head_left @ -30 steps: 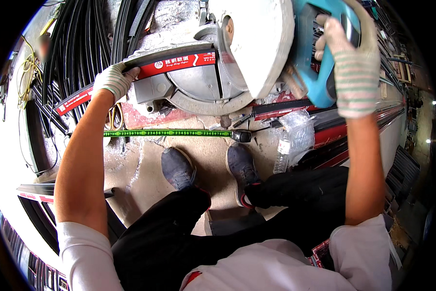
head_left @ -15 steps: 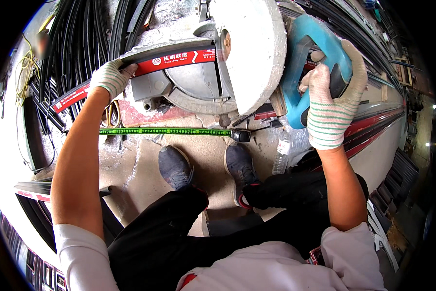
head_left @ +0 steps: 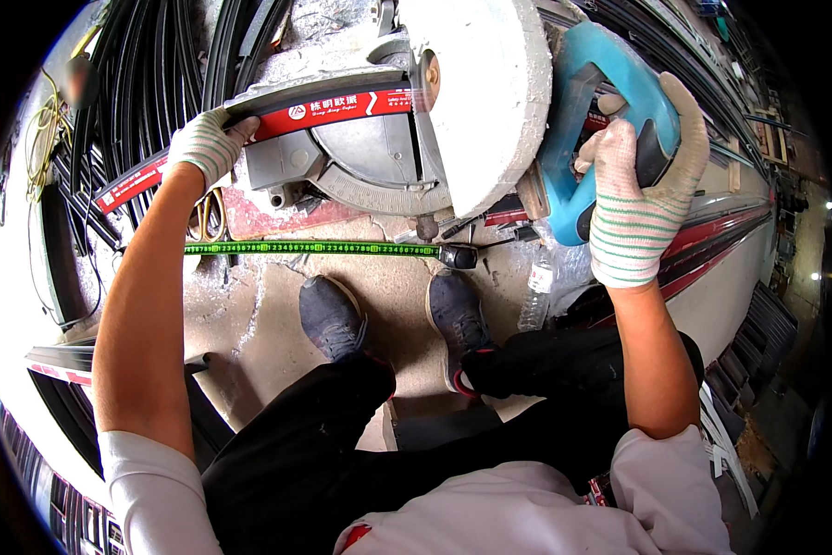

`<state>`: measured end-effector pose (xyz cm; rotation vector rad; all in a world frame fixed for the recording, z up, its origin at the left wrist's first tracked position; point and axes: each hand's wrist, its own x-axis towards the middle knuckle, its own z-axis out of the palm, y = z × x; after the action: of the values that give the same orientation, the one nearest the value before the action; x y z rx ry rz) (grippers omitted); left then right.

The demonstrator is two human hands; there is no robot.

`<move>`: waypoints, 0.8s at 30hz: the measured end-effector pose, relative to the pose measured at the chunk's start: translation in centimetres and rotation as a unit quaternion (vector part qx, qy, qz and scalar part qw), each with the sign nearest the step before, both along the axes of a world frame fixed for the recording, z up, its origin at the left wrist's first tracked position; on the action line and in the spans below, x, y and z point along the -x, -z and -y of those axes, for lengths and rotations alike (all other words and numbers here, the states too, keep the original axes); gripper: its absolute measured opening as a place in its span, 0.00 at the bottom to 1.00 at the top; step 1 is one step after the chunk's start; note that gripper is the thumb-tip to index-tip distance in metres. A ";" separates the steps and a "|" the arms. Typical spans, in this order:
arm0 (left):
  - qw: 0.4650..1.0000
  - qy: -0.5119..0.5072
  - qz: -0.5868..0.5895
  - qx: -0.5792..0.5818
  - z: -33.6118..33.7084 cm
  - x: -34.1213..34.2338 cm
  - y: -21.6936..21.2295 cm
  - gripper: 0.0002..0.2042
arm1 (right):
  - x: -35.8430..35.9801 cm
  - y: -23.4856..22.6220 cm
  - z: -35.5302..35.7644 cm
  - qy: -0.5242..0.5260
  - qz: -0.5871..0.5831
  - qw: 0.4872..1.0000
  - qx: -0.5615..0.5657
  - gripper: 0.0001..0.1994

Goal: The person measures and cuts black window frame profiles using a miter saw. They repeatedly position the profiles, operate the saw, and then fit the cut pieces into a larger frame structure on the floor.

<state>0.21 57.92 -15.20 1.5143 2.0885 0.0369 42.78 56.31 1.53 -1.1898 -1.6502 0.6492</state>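
Red label strip (head_left: 333, 108) on profile.

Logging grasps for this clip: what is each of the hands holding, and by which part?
The right hand grips the blue handle of the chop saw. The left hand presses down on the red-striped profile lying on the saw base, left of the blade guard.

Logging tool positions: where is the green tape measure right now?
In the head view, the tape measure lies stretched across the floor left of centre, just below the saw and ahead of the shoes.

Red-wrapped profile (head_left: 249, 129) under blue-handled saw (head_left: 490, 111)
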 end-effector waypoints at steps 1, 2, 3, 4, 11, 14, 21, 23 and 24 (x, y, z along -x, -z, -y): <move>1.000 -0.001 0.004 -0.001 -0.1 -0.1 0.1 0.21 | -0.1 0.0 0.0 -0.003 -0.001 1.000 -0.002 0.28; 1.000 -0.002 0.006 -0.002 -0.1 0.0 0.1 0.21 | 0.0 0.0 0.0 -0.001 0.004 1.000 -0.005 0.28; 1.000 -0.004 0.009 -0.003 -0.1 0.1 0.2 0.21 | 0.0 0.0 0.0 0.002 0.009 1.000 -0.008 0.28; 1.000 -0.004 0.008 -0.003 0.0 0.2 0.2 0.21 | 0.1 -0.1 0.0 0.005 0.013 1.000 -0.012 0.28; 1.000 -0.007 0.025 0.002 -0.1 0.3 0.5 0.21 | 0.4 -0.4 -0.1 0.013 0.005 1.000 -0.007 0.28; 0.999 -0.013 0.027 -0.011 -0.2 0.5 0.7 0.19 | 0.5 -2.0 -1.1 0.022 0.056 0.998 0.010 0.27; 1.000 -0.017 0.016 0.006 -0.1 -0.3 -0.2 0.21 | -0.1 -4.4 -4.1 -0.024 0.054 0.998 0.027 0.27; 0.999 -0.023 0.022 0.003 0.0 -0.1 -0.2 0.20 | -0.4 -4.2 -4.4 -0.035 0.054 0.998 0.018 0.26; 0.999 -0.025 0.028 0.002 0.0 0.2 0.1 0.20 | -0.3 -4.2 -4.4 -0.034 0.055 0.998 0.019 0.26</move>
<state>-0.03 57.91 -15.29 1.4435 2.0809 0.0922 43.08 60.71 5.72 -1.2189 -1.7840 0.6702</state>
